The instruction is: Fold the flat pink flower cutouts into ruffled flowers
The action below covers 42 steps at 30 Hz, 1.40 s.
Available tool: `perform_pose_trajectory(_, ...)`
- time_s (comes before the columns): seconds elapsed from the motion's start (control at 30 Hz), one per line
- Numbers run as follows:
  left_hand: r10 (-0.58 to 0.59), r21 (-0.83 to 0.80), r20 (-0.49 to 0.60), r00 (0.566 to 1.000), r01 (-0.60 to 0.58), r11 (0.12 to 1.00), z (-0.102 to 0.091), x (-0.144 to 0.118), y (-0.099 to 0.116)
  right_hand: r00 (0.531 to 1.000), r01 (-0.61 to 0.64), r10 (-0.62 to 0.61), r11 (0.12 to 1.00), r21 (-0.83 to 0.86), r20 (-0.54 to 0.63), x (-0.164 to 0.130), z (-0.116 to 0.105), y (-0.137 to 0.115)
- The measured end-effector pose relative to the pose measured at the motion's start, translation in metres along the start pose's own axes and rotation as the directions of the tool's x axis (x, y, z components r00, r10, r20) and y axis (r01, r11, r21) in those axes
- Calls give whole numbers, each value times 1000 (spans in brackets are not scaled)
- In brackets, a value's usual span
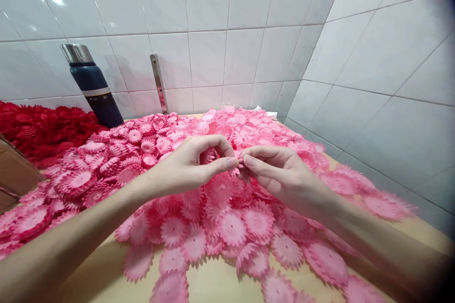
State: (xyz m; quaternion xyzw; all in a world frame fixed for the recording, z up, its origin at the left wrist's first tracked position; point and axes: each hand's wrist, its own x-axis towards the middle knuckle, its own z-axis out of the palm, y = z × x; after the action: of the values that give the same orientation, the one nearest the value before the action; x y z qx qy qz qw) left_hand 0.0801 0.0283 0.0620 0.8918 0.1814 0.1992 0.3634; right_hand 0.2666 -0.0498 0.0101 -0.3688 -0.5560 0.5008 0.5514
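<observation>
My left hand (204,161) and my right hand (275,170) meet over a broad heap of pink fabric flower petals. Between their fingertips is a small pink petal piece (239,163) with a jagged edge. Left thumb and forefinger pinch it from one side, and the right thumb and forefinger close on its other side. Much of the piece is hidden by the fingers. Under and around both hands lie loose round pink petals (232,228) with toothed rims and a small hole in the middle.
At the left stands a dark blue bottle (94,87) with a steel lid, leaning in view. Behind it is a pile of red petals (46,128), with a cardboard box (16,170) at the left edge. A metal strip (158,83) rests against the tiled wall (213,0). Pale tabletop (209,281) shows in front.
</observation>
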Motion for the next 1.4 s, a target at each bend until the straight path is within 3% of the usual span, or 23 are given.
perform_pose_trajectory(0.33, -8, 20, 2, 1000, 8, 1000, 0, 0, 1, 1000, 0, -2, 998, -67, -24, -1, 1, -2)
perform_pose_trajectory(0.63, -54, 136, -92, 994, 66, 989, 7, -1, 7, 989, 22, -67, 948, -318, -133, -1, 13, -8)
perform_pose_trajectory(0.9, -53, 127, -80, 995, 63, 990, 6, -1, 7, 988, 84, -131, 904, -418, -84, -3, 13, -4)
perform_pose_trajectory(1.03, -88, 94, -130, 988, 100, 991, -4, 1, 2, 972, 40, -151, 861, -507, -181, 0, 7, -7)
perform_pose_trajectory(1.2, -121, 92, -249, 961, 148, 985, -11, 4, -2, 912, -22, -212, 830, -557, -352, 6, 3, -10)
perform_pose_trajectory(1.33, -81, 101, -295, 952, 115, 988, -16, 2, 8, 883, -21, -221, 863, -505, -414, 13, -9, -4)
perform_pose_trajectory(1.4, -91, 85, -331, 939, 126, 988, -22, -5, 15, 837, 2, -214, 922, -388, -503, 17, -22, -2)
